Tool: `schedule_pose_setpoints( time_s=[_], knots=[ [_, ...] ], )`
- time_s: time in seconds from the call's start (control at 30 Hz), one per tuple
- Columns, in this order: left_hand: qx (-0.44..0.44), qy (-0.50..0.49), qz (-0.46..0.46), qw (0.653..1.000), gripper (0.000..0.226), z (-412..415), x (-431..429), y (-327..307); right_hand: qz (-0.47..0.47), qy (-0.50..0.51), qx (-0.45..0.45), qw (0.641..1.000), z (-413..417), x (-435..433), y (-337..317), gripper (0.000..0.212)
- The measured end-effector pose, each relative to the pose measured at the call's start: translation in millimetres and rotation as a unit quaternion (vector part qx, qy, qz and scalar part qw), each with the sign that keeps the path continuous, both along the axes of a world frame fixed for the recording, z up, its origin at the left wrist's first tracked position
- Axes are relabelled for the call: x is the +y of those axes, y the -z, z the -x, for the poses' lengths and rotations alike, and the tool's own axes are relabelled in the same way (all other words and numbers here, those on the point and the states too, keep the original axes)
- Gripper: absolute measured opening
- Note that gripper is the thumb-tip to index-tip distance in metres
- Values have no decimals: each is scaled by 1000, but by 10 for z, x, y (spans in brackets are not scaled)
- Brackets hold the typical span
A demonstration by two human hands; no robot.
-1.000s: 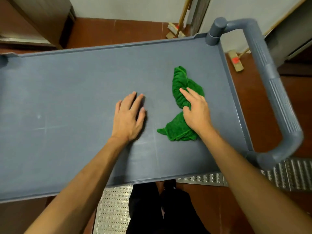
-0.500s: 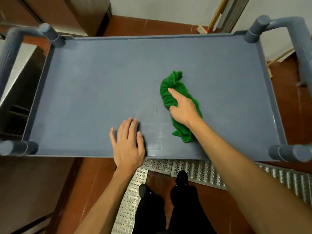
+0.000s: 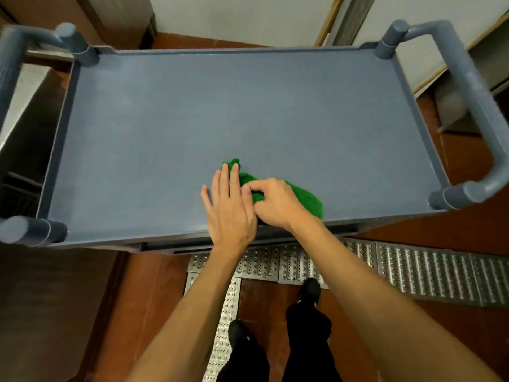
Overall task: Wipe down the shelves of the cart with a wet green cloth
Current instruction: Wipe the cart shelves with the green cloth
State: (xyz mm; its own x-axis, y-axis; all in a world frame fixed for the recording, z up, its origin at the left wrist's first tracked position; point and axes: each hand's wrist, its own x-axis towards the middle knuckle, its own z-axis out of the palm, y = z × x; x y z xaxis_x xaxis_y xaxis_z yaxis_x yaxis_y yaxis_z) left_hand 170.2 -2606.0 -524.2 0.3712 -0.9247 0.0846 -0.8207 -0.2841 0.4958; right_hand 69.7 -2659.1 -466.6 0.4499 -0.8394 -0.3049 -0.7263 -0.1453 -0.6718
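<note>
Bunched green cloth point(image 3: 305, 198), grey cart shelf point(image 3: 220, 119) (near front edge)

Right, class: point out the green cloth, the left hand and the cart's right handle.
green cloth point(image 3: 308, 201), head view, bunched right end
left hand point(image 3: 230, 213), head view, back of the hand
right handle point(image 3: 475, 100), head view, its long bar

left hand point(image 3: 230, 213) and right hand point(image 3: 275, 205) bare, forearms point(image 3: 366, 285) uncovered all the way up, black trousers point(image 3: 307, 332) below, black round-toed shoes point(image 3: 310, 288) on both feet.

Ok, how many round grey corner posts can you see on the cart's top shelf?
4: far-left post, far-right post, near-left post, near-right post. None seems hidden.
</note>
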Motion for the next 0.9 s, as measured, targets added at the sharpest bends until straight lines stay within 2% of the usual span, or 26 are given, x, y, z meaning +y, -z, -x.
schedule_pose_setpoints(
  time_s=[0.07,0.2,0.3,0.5,0.7,0.8,0.9],
  knots=[
    [62,4,37,997,60,-13,11,-65,-2,4,-27,1000,41,58,-97,40],
    [198,62,127,970,60,-111,268,-170,-4,-5,-82,997,86,286,-302,53],
    [279,40,137,949,63,-232,644,-203,-57,13,-149,987,32,541,-417,56],
    [346,27,117,930,70,-478,1385,-182,-149,-9,-214,965,-165,1072,-510,53],
    [397,-8,95,913,89,-539,1984,-239,-212,38,-290,932,-331,1467,-442,52],
    [400,-50,82,911,71,-573,2175,-261,-231,20,-282,931,-385,1578,-376,47],
    [386,-89,50,917,43,-583,2288,-213,-190,-21,-215,958,-338,1660,-235,42]
  ],
)
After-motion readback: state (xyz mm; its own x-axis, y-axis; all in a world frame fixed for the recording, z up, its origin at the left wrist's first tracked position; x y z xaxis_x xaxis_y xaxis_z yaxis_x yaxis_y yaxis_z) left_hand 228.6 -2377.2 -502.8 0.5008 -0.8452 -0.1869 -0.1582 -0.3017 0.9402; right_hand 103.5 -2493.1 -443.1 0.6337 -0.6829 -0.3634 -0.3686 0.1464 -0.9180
